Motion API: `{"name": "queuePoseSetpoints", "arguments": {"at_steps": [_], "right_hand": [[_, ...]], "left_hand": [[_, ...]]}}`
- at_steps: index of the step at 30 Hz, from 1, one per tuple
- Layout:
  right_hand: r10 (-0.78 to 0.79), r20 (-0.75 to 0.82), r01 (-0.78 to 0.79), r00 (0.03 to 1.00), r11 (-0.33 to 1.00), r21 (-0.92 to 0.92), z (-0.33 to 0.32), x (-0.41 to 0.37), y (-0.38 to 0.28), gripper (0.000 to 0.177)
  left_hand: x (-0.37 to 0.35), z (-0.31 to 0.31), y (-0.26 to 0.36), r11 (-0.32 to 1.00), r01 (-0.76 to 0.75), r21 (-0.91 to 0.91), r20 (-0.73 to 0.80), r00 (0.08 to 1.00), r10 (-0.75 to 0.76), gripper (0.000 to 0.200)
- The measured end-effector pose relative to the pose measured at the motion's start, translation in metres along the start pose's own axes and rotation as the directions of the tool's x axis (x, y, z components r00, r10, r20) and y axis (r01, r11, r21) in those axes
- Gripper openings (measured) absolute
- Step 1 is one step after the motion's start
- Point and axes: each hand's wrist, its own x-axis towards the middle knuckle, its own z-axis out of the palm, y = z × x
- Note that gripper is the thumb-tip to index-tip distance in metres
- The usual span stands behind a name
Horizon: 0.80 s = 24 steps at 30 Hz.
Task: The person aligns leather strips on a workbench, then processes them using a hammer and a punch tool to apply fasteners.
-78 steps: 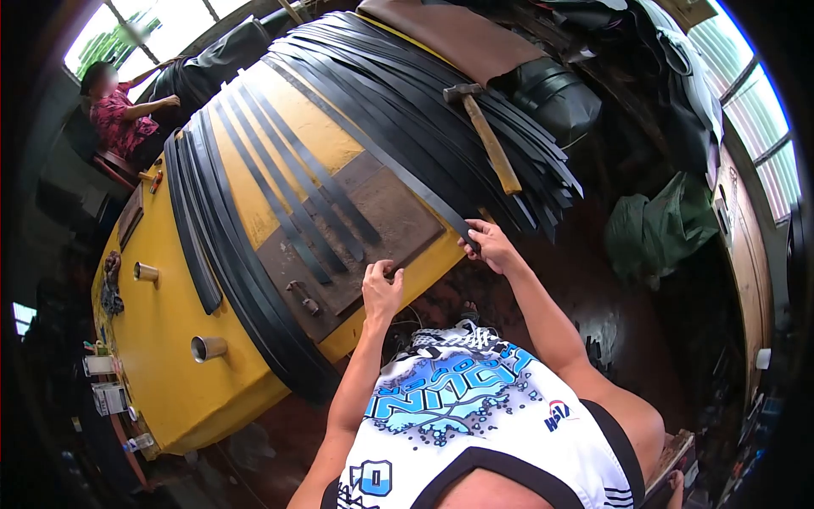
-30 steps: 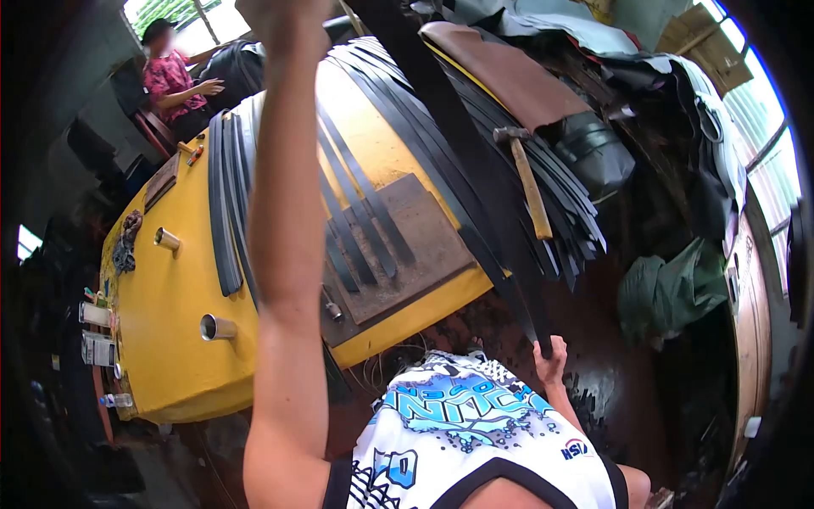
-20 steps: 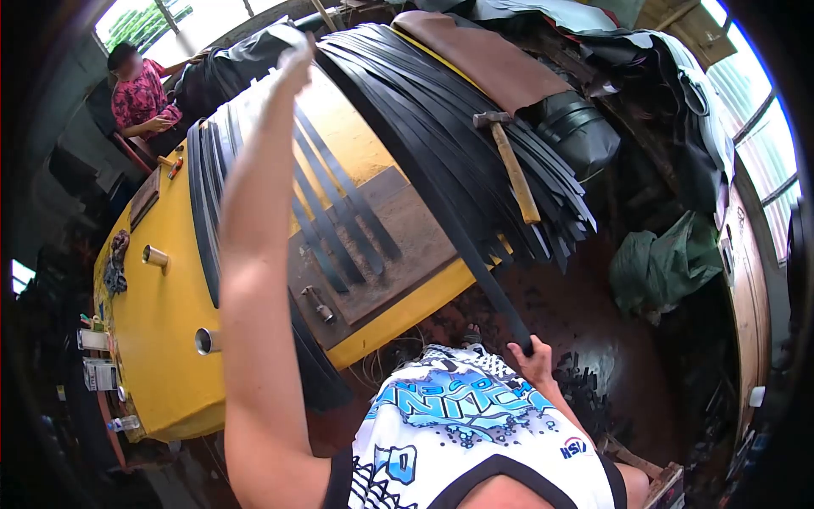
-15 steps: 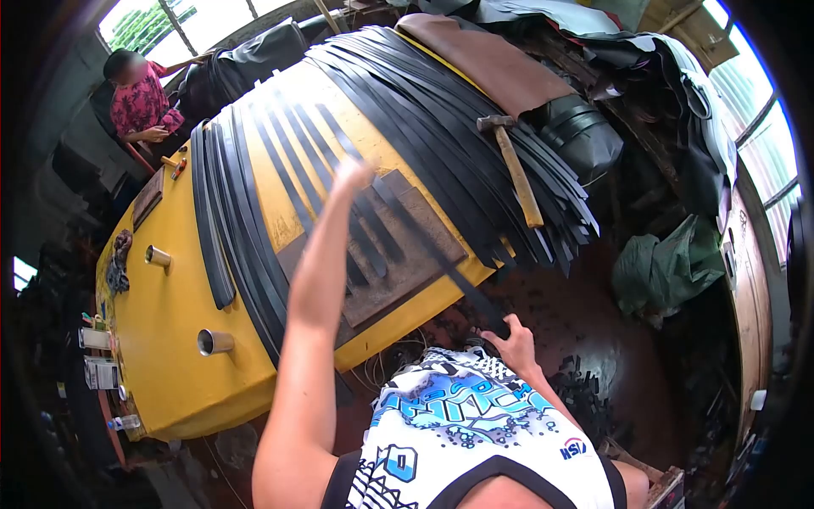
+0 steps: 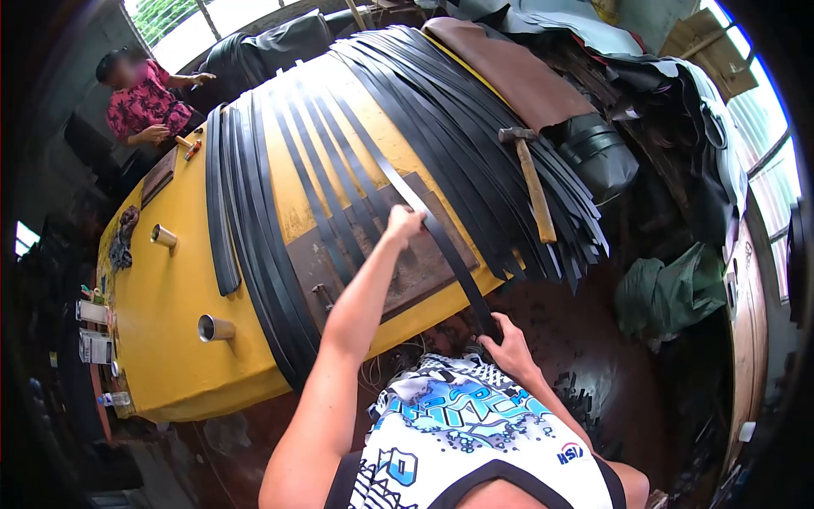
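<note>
A long black leather strap [image 5: 452, 259] runs down the yellow table, over a dark brown board [image 5: 415, 288] and past the near edge. My right hand [image 5: 510, 346] grips its near end between thumb and fingers, just off the table. Farther up, my left hand [image 5: 405, 223] is closed at the same strap, its fingertips at the strap's left edge. Several more black straps [image 5: 326, 182] lie side by side to the left, their near ends on the board. A small metal piece [image 5: 321, 296] is on the board's left part.
A thick spread of black straps [image 5: 441, 140] covers the table's right side, with a hammer [image 5: 536, 191] on top. Another bundle [image 5: 254, 220] lies left. Metal cups [image 5: 216, 327] stand on the yellow table [image 5: 170, 365]. A person [image 5: 148, 106] is at the far left.
My left hand, blurred before, has come down and right to the strap. My right hand still holds the near end. The person at far left has raised an arm.
</note>
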Motion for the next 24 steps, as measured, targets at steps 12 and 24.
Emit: {"name": "queuePoseSetpoints", "arguments": {"at_steps": [12,24], "right_hand": [[-0.281,-0.152,0.263,0.948,0.957,-0.124,0.074,0.118,-0.001,0.045],[-0.252,0.011,0.237,0.968,0.895,-0.377,0.061,0.174,-0.029,0.034]], "left_hand": [[-0.054,-0.063,-0.014,0.899,-0.313,0.306,-0.246,0.886,0.393,0.052],[-0.239,-0.111,-0.113,0.943,-0.258,-0.208,-0.578,0.81,0.093,0.026]]}}
